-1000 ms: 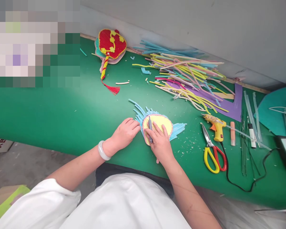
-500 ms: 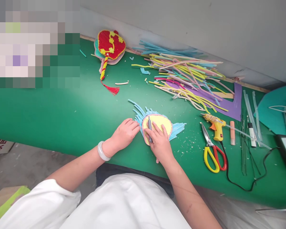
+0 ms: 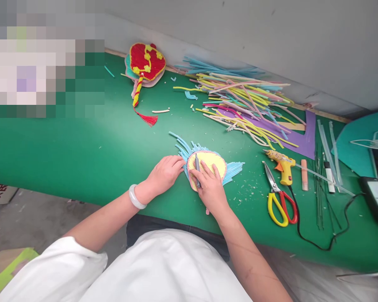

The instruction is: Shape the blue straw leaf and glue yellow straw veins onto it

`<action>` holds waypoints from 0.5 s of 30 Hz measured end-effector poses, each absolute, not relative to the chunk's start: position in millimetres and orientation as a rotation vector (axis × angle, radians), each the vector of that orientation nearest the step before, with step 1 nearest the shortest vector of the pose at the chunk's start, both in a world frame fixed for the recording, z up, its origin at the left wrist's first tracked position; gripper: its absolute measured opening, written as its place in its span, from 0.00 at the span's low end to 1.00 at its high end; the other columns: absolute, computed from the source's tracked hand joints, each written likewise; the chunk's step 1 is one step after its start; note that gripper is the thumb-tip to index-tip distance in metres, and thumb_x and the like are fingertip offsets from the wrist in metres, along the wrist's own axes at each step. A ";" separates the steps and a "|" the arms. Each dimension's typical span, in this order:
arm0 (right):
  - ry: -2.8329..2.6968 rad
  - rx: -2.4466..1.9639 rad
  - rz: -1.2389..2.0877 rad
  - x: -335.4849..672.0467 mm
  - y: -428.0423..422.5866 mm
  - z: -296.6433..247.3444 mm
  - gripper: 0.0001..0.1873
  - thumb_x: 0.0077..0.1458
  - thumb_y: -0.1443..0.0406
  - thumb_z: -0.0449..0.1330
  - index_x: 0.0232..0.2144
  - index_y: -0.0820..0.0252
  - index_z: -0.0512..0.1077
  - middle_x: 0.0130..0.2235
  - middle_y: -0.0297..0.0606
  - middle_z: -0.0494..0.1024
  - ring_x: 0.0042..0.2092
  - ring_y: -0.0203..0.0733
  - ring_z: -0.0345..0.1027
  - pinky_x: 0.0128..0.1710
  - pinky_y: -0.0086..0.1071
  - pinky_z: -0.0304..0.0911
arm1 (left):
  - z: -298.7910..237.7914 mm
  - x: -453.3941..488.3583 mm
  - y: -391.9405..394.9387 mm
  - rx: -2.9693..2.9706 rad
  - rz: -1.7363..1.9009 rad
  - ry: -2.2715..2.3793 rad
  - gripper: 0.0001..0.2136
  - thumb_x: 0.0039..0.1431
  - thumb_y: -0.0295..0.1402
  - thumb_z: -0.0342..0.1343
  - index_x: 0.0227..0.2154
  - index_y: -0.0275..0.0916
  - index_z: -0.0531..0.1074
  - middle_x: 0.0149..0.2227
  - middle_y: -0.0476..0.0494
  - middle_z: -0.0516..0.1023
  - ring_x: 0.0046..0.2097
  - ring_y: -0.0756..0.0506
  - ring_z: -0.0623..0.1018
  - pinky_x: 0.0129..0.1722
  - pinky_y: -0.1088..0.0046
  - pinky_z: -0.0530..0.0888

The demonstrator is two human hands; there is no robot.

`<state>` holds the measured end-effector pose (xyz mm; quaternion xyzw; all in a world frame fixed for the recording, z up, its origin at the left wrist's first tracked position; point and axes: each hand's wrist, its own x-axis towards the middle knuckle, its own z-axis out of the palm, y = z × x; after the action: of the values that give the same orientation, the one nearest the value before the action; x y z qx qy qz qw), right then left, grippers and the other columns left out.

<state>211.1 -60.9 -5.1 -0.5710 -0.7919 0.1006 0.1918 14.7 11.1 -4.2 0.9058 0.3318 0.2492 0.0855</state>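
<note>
A yellow fan-shaped piece [image 3: 212, 160] with a pink rim lies on the green table in front of me. Blue pipe cleaners [image 3: 234, 171] stick out from beneath it at the top, left and right. With my right hand [image 3: 210, 187] I hold a grey marker pen [image 3: 197, 164] between thumb and fingers, while the other fingertips rest on the yellow face. My left hand [image 3: 165, 173] is closed at the piece's left edge, its fingertips pinching the blue strands there. Exactly which strands they grip is partly hidden.
Behind lies a heap of coloured pipe cleaners [image 3: 239, 90] on a purple sheet [image 3: 309, 136]. A red fan with a tassel [image 3: 148, 63] sits at the back left. To the right are scissors [image 3: 274, 188], a yellow glue gun [image 3: 285, 170] with its black cord, glue sticks [image 3: 335, 147] and green wires [image 3: 318, 197].
My left wrist and fingers have shifted very slightly at the strands. My right hand and the pen stay put. The view has moved a little.
</note>
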 end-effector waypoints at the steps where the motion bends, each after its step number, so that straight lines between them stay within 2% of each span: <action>1: -2.226 -1.600 0.285 211.4 -60.9 -5.3 0.24 0.56 0.78 0.49 0.51 0.55 0.69 0.54 0.40 0.77 0.67 0.50 0.54 0.65 0.57 0.45 | -4.3 14.6 10.9 2.699 0.749 0.998 0.08 0.66 0.28 0.50 0.46 0.34 0.69 0.45 0.36 0.77 0.45 0.42 0.75 0.44 0.63 0.74; 4: -2.230 -1.595 0.285 212.0 -60.8 -5.8 0.24 0.56 0.77 0.49 0.51 0.55 0.69 0.55 0.40 0.76 0.67 0.49 0.53 0.65 0.57 0.45 | -4.3 14.0 10.5 2.700 0.751 1.046 0.11 0.66 0.29 0.51 0.49 0.35 0.69 0.46 0.35 0.77 0.48 0.40 0.76 0.45 0.60 0.74; 9: -2.228 -1.598 0.285 212.2 -61.0 -6.9 0.23 0.57 0.77 0.49 0.51 0.55 0.69 0.55 0.40 0.76 0.67 0.49 0.52 0.65 0.57 0.45 | -5.1 14.1 9.9 2.751 0.675 1.058 0.17 0.67 0.28 0.49 0.58 0.35 0.66 0.60 0.33 0.71 0.62 0.38 0.68 0.60 0.53 0.67; 15: -2.240 -1.599 0.289 212.3 -61.2 -6.3 0.24 0.56 0.77 0.49 0.51 0.55 0.69 0.54 0.40 0.77 0.67 0.49 0.52 0.65 0.57 0.45 | -10.5 14.5 8.6 2.809 0.572 1.019 0.18 0.68 0.27 0.46 0.59 0.34 0.66 0.61 0.33 0.69 0.63 0.39 0.68 0.63 0.49 0.62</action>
<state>212.3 -61.2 -6.3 -0.5678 -0.7953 0.1028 0.1860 14.5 8.6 -10.5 0.9221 0.3347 0.1880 0.0497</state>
